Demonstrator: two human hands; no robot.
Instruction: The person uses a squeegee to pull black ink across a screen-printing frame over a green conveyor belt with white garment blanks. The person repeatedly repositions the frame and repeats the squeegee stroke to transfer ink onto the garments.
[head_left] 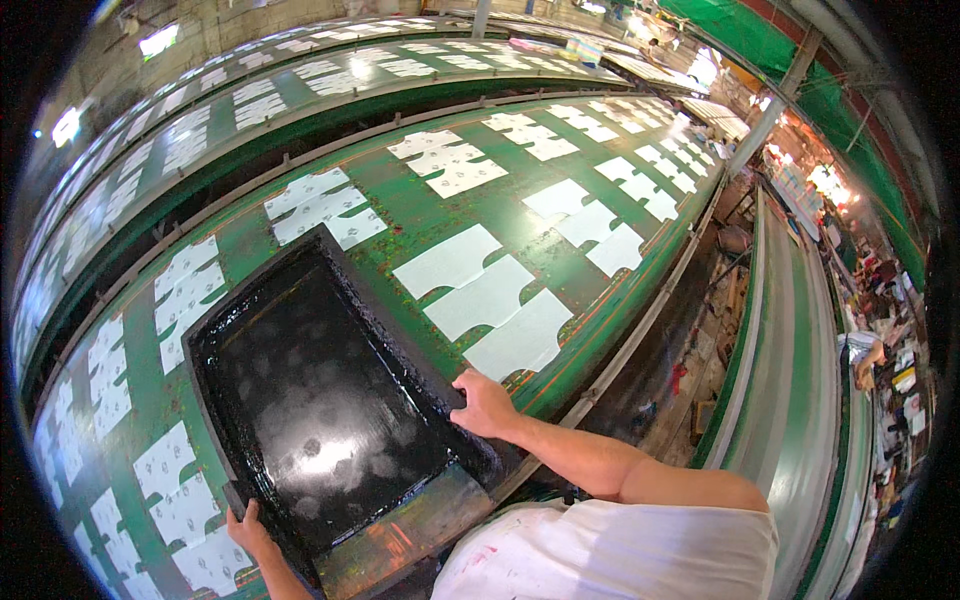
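Over a green table [425, 215], a black screen-printing frame [320, 400] conceals the surface beneath. The left hand [248, 530], partly hidden, and right hand [487, 408] clasp its sides.

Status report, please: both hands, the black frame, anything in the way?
Left fingers gripping left edge of large black rectangular screen frame; right fingers gripping its right edge. Frame hides part of long green table. White flat cut-out pieces close around it.

Left forearm [281, 573] cut off, far clutter [908, 383] indistinct
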